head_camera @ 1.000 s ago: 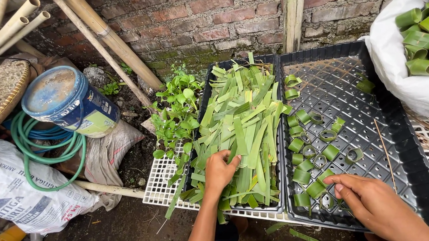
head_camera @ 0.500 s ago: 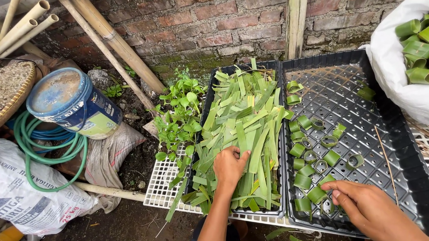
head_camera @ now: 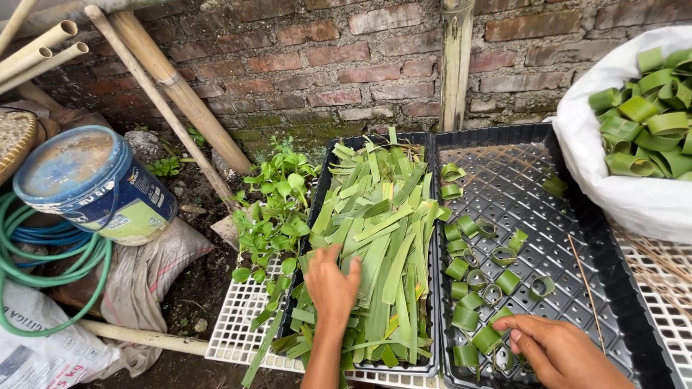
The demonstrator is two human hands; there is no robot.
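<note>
Both forearms were cut off by the bottom edge, and the right hand (head_camera: 566,355) hid whatever lay under its palm. Its fingertips rested on a rolled green leaf ring (head_camera: 485,339) at about 6 o'clock in the black cell tray (head_camera: 590,226); whether they pinched the ring or only touched it could not be told. Other leaf rings (head_camera: 474,260) stood in cells along the tray's 9 o'clock side, short glossy green bands curled into loops. The left hand (head_camera: 331,284) lay flat, fingers spread and relaxed, on the pile of leaf strips (head_camera: 387,234) just to the left, long flat pale-green blades with yellowish edges. The white sack (head_camera: 630,197) at 2 o'clock was cropped, showing more rings inside. A thin stick (head_camera: 586,291) lay on the tray.
</note>
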